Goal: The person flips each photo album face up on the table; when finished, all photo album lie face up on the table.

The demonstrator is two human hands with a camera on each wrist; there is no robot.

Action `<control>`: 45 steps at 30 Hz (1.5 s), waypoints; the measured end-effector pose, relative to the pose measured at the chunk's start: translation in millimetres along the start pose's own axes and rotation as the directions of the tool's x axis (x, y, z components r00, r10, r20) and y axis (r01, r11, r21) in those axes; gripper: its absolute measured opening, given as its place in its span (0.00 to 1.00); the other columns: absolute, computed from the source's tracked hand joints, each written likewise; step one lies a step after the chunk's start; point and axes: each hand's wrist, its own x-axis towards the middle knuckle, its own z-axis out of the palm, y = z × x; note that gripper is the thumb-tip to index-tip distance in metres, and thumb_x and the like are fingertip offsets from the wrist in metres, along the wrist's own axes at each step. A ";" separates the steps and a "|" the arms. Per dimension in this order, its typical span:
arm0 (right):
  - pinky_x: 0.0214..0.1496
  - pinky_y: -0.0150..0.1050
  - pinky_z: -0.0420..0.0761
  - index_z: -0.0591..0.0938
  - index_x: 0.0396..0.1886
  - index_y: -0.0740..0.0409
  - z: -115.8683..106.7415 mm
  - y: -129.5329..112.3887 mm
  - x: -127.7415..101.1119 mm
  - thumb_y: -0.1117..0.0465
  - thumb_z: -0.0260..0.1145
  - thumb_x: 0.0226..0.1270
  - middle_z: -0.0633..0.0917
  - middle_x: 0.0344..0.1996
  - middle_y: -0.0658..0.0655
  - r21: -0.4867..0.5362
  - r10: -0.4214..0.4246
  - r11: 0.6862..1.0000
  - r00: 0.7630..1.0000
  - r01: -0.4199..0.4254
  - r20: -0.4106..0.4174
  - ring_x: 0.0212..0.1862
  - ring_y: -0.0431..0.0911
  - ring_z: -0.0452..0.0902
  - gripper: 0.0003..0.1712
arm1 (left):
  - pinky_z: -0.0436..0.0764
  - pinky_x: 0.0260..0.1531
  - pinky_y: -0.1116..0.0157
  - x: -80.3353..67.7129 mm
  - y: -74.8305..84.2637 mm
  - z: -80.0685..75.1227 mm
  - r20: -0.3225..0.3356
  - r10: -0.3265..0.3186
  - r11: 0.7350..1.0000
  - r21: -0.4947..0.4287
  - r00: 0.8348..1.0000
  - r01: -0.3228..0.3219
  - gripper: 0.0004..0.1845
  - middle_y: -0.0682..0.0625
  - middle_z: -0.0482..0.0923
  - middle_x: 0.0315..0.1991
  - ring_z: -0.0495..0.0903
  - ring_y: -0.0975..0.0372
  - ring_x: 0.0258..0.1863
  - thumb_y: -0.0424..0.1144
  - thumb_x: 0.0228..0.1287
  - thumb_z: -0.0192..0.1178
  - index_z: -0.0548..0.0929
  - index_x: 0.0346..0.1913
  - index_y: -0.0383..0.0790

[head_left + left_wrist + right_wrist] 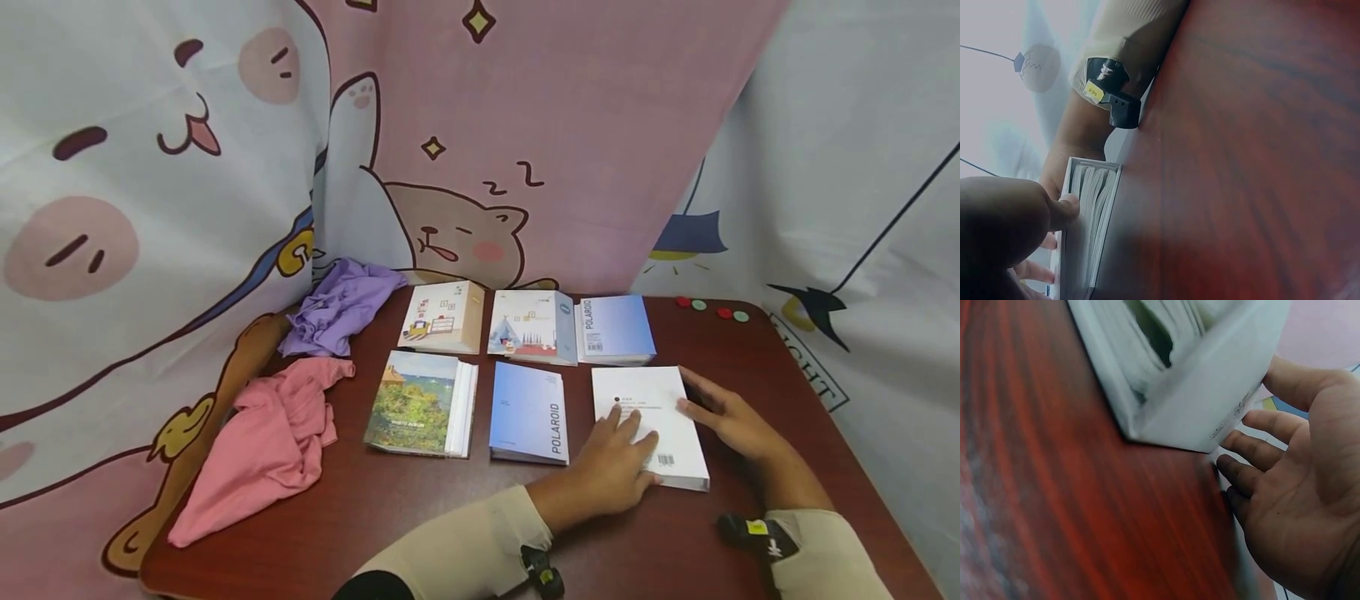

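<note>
The dark red worktop [420, 508] is bounded at the back by a cartoon-printed curtain [525, 142], and its rounded right edge runs just beyond the white album [649, 423]. Bare wood is left in front of the white album, toward the near edge, and to its right. A pink cloth [258, 446] and a purple cloth [341, 304] are heaped well to the left of the white album, at the worktop's left edge. Between them and it, a landscape album [420, 404] and a blue POLAROID album [529, 413] are laid; the blue one is just beside it with a narrow gap. Three more albums [532, 325] are lined behind. The left hand [611, 462] is rested flat on the white album's cover, fingers straight and slightly apart. The right hand [731, 417] is placed against its right edge, fingers [1254, 450] relaxed and spread, nothing clamped.
</note>
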 end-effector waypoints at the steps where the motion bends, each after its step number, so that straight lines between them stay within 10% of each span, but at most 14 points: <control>1: 0.75 0.87 0.53 0.52 0.92 0.54 0.2 -0.4 -0.3 0.49 0.65 0.84 0.57 0.86 0.76 -0.001 0.001 1.000 1.000 -0.001 0.000 0.84 0.82 0.47 0.48 | 0.76 0.76 0.56 -0.3 0.2 0.1 0.004 0.000 1.000 -0.003 1.000 0.000 0.31 0.47 0.75 0.77 0.74 0.48 0.79 0.65 0.79 0.58 0.79 0.76 0.55; 9: 0.72 0.81 0.65 0.53 0.92 0.50 -1.8 -7.9 -2.8 0.44 0.60 0.87 0.60 0.85 0.74 0.002 0.013 1.000 1.000 -0.013 -0.019 0.78 0.70 0.65 0.45 | 0.79 0.74 0.55 -1.5 -0.8 -2.3 -0.025 0.007 0.998 -0.060 1.000 -0.009 0.29 0.46 0.76 0.76 0.75 0.46 0.78 0.63 0.80 0.60 0.80 0.75 0.55; 16: 0.44 0.39 0.88 0.62 0.88 0.55 -9.2 -16.1 -7.5 0.50 0.61 0.87 0.86 0.62 0.45 0.053 -0.066 0.996 0.995 0.071 -0.079 0.45 0.37 0.88 0.38 | 0.84 0.69 0.57 -3.1 -1.0 -7.4 -0.067 0.014 0.987 -0.156 0.998 -0.024 0.28 0.44 0.76 0.77 0.77 0.47 0.77 0.58 0.81 0.61 0.77 0.77 0.56; 19: 0.37 0.39 0.89 0.66 0.86 0.57 -13.3 -19.2 -7.9 0.54 0.63 0.86 0.86 0.53 0.39 0.036 -0.098 0.994 0.987 0.103 -0.131 0.37 0.38 0.89 0.36 | 0.87 0.63 0.60 -3.3 -0.6 -9.6 -0.064 0.010 0.979 -0.204 0.998 -0.023 0.29 0.44 0.74 0.79 0.76 0.49 0.79 0.55 0.82 0.60 0.73 0.81 0.57; 23: 0.34 0.39 0.90 0.64 0.86 0.63 -19.3 -25.0 -7.9 0.58 0.65 0.85 0.86 0.56 0.56 -0.016 -0.132 0.991 0.978 0.132 -0.159 0.35 0.36 0.88 0.37 | 0.88 0.59 0.65 -3.3 -1.5 -11.8 -0.067 0.027 0.971 -0.233 0.997 -0.042 0.34 0.42 0.72 0.80 0.75 0.51 0.79 0.51 0.82 0.61 0.66 0.85 0.56; 26: 0.33 0.41 0.91 0.60 0.87 0.65 -24.1 -31.3 -8.9 0.60 0.66 0.84 0.86 0.56 0.45 0.020 -0.144 0.989 0.980 0.148 -0.134 0.36 0.35 0.89 0.41 | 0.85 0.62 0.69 -2.9 -3.9 -12.7 -0.073 0.045 0.958 -0.279 0.996 -0.064 0.37 0.40 0.71 0.80 0.77 0.55 0.77 0.48 0.82 0.62 0.61 0.87 0.53; 30: 0.32 0.43 0.91 0.58 0.89 0.60 -28.6 -41.3 -12.1 0.60 0.67 0.82 0.79 0.51 0.22 0.076 -0.145 0.985 0.983 0.154 -0.108 0.37 0.36 0.90 0.44 | 0.78 0.71 0.71 -2.2 -8.5 -15.2 -0.066 0.060 0.915 -0.395 0.996 -0.081 0.41 0.36 0.67 0.82 0.77 0.57 0.77 0.46 0.83 0.60 0.54 0.90 0.48; 38: 0.38 0.37 0.89 0.60 0.90 0.46 -32.4 -57.6 -16.9 0.57 0.68 0.81 0.76 0.71 0.56 -0.001 -0.155 0.988 0.980 0.157 -0.127 0.44 0.30 0.83 0.44 | 0.65 0.80 0.70 1.6 -15.1 -19.4 -0.078 0.070 0.794 -0.599 0.994 -0.103 0.56 0.38 0.49 0.89 0.58 0.56 0.87 0.41 0.78 0.65 0.33 0.91 0.46; 42: 0.42 0.34 0.88 0.60 0.90 0.50 -30.0 -63.7 -16.7 0.64 0.64 0.84 0.77 0.70 0.41 0.045 -0.258 0.964 0.962 0.262 -0.090 0.41 0.36 0.86 0.42 | 0.63 0.80 0.71 2.8 -17.5 -17.2 -0.126 0.039 0.710 -0.695 0.991 -0.116 0.64 0.37 0.39 0.90 0.55 0.54 0.88 0.35 0.69 0.70 0.31 0.90 0.44; 45: 0.44 0.34 0.88 0.60 0.89 0.58 -26.3 -65.0 -15.8 0.68 0.63 0.83 0.83 0.58 0.32 0.092 -0.313 0.944 0.949 0.316 -0.044 0.41 0.41 0.87 0.40 | 0.64 0.78 0.73 2.6 -19.8 -18.5 -0.136 0.002 0.696 -0.712 0.991 -0.099 0.65 0.38 0.34 0.91 0.54 0.54 0.88 0.35 0.65 0.74 0.35 0.90 0.41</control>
